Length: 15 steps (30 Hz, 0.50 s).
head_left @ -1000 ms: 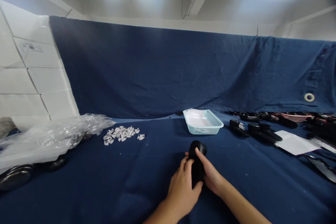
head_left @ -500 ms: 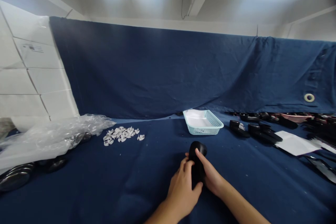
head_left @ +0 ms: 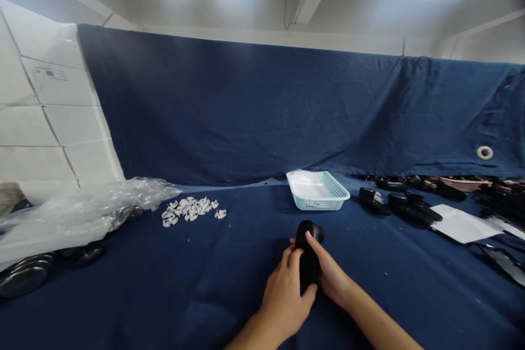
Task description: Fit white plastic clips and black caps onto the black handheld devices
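Note:
A black molded part (head_left: pixel 308 257), long with a rounded upper end, is held between both hands just above the blue cloth; its exact kind does not show. My left hand (head_left: pixel 287 287) wraps its left side, fingers curled over it and thumb near its lower end. On the other side, my right hand (head_left: pixel 331 273) grips it with the thumb lying along the upper face. The palms and fingers hide much of the part. Beyond the hands stands a light blue plastic basket (head_left: pixel 322 205) lined with something white.
Small white plastic pieces (head_left: pixel 191 209) lie in a pile at left, near clear plastic wrap (head_left: pixel 82 219) and shiny black round parts (head_left: pixel 28 276). Black molded pieces (head_left: pixel 410 209) and a white paper sheet (head_left: pixel 461 224) lie at right. A blue curtain (head_left: pixel 246 109) hangs behind.

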{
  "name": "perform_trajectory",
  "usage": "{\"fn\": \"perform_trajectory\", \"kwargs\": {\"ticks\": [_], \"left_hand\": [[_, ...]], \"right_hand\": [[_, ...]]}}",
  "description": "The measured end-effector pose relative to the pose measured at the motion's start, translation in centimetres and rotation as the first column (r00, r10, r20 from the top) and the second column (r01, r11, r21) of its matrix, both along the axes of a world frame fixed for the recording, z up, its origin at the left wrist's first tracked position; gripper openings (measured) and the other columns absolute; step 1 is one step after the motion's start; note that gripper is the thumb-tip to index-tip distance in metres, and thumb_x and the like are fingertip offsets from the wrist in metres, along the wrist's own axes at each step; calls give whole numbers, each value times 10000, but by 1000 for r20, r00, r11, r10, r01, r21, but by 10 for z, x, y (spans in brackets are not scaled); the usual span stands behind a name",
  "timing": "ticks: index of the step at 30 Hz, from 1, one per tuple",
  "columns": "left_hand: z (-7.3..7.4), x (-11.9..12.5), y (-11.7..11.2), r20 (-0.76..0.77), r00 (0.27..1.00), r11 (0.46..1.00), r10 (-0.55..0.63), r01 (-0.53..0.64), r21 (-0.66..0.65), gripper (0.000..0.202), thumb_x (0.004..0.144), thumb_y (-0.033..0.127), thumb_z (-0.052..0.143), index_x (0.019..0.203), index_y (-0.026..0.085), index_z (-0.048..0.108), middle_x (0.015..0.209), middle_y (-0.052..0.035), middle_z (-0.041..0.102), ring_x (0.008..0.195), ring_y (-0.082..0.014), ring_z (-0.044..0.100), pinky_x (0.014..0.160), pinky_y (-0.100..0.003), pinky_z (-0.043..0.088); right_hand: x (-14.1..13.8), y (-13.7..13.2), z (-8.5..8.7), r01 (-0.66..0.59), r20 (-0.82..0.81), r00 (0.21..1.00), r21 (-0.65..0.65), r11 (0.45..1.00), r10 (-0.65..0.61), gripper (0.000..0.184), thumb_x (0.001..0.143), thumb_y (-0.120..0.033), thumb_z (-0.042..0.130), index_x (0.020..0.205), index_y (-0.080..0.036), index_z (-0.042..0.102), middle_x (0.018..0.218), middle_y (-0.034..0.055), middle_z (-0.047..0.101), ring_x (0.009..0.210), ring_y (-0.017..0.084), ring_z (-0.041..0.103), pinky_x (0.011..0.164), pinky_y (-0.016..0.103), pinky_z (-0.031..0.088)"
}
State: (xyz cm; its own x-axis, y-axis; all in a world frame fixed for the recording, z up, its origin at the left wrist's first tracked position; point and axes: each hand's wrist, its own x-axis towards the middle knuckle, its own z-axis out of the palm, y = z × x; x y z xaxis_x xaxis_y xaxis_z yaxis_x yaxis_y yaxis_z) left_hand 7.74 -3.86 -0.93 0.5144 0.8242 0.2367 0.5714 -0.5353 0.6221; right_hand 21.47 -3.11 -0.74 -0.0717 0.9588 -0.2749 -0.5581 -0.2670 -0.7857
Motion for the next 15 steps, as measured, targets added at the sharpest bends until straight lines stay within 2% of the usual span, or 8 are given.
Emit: {"fn": "perform_trajectory", "kwargs": {"ticks": [10, 15], "left_hand": [[2, -1, 0, -12, 1000, 1000, -5, 5, 5, 546, 751, 264, 554, 1283, 240, 432, 1440, -51, 367, 1234, -245, 469, 1039, -358, 376], [1, -1, -1, -22, 1000, 1000, -1, 1, 10, 611, 755, 261, 547, 1345, 240, 387, 1457, -52, 351, 1262, -246, 442, 1054, -359, 361]], "right_hand": [[-1, 1, 1, -11, -11, 1000, -14, 1000, 11, 589, 770, -616, 578, 1109, -138, 633, 910, 85, 721, 946, 267, 651, 913, 370, 442], [-1, 1, 1, 6, 1, 1000, -6, 1000, -6, 567, 767, -605, 593, 1091, -143, 641, 918, 82, 720, 958, 262, 646, 917, 359, 439]]}}
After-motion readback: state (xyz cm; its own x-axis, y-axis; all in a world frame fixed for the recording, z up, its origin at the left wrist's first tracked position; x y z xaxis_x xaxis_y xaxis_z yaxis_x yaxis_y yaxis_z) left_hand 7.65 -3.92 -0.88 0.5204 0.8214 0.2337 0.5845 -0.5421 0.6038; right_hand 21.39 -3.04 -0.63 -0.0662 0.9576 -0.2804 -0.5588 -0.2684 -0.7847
